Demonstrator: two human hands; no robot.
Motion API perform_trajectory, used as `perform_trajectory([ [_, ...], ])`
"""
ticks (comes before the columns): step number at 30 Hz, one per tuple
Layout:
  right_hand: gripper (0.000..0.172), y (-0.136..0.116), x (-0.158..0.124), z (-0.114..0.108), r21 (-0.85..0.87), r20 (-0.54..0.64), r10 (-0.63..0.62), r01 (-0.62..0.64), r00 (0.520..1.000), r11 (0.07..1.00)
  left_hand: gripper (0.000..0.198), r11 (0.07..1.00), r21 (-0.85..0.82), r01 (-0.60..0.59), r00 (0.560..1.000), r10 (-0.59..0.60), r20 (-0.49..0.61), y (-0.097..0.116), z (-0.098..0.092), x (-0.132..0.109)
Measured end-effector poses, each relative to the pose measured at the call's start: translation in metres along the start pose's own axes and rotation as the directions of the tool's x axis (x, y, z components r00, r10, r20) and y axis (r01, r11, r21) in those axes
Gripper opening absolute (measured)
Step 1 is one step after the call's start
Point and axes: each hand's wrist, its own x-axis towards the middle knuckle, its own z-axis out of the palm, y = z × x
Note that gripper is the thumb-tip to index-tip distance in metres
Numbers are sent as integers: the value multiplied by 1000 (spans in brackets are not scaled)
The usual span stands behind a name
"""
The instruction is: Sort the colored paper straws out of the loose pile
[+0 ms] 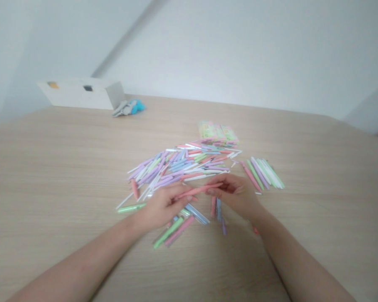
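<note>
A slim pink stick [200, 191] spans the gap between my two hands. Its left end is pinched by my left hand [164, 204], and its right part is held in the fingers of my right hand [236, 193]. Beyond them spreads a loose pile of thin coloured sticks [176, 165] in purple, white, blue, green and pink. Under and near my left hand lie a green stick [168, 233], a pink stick [179, 230] and blue ones [197, 214]. More pink and blue pieces [218, 209] rest between my wrists.
To the right of the pile, several sticks lie in a row [264, 173]. Behind the pile is a stack of patterned packs [219, 133]. A white box [82, 95] stands at the back left, with a grey and blue crumpled item [129, 107] beside it.
</note>
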Motion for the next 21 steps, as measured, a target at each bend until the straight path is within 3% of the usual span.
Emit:
perform_trajectory([
  [16,22,3,1,6,131,49,154,-159,987,978,27,1000,-4,20,1000,-20,-12,2,1,-1],
  [21,19,5,1,6,172,43,82,-88,996,981,25,1000,12,-26,999,26,-42,0,1,0],
])
